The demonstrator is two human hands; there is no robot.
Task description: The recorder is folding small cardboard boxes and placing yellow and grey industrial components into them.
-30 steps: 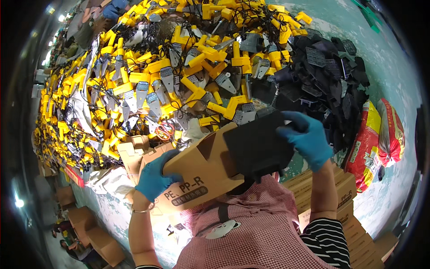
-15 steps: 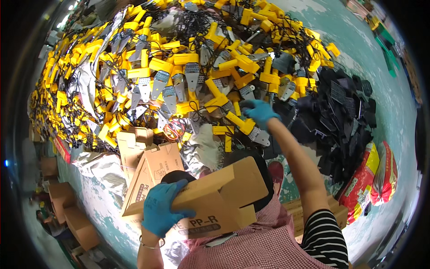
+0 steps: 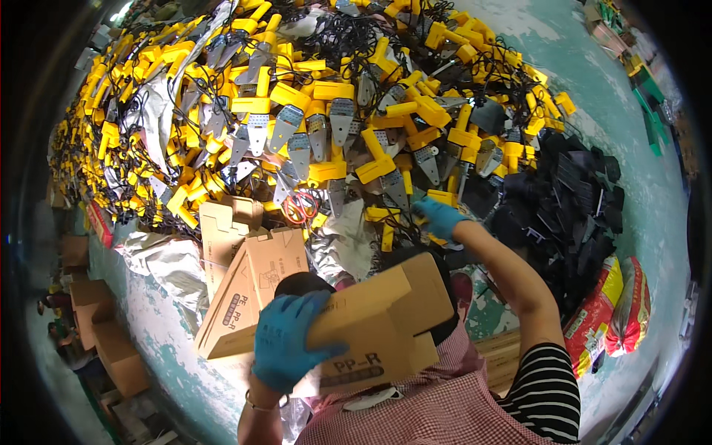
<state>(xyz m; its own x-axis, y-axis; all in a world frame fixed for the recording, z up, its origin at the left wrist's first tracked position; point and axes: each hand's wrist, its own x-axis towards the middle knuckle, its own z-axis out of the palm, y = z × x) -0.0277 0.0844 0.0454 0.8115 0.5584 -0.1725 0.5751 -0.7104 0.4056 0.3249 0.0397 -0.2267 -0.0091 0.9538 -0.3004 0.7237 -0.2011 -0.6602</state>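
Observation:
My left hand (image 3: 293, 343), in a blue glove, grips the near left part of an open brown cardboard box (image 3: 382, 326), its thumb lying along the front side. The box is tilted across my lap with its flaps out to the right. My right hand (image 3: 439, 217), also blue-gloved, is at the near edge of a big heap, its fingers curled on a yellow pipe welding iron (image 3: 443, 198). The glove covers most of that iron. Around it lie more pipe welding irons (image 3: 377, 169) with yellow bodies, grey perforated plates and black cords.
More cardboard boxes (image 3: 256, 285) stand left of my knees, beside crumpled white sacking (image 3: 167, 263). A pile of black plastic parts (image 3: 567, 200) lies right of the heap. Red and yellow bags (image 3: 597, 319) lie at the right. Open cartons (image 3: 119, 356) stand far left.
My right hand has come down and nearer onto a yellow iron at the heap's edge, its fingers now closed around it. The view has shifted slightly; my left hand keeps the box.

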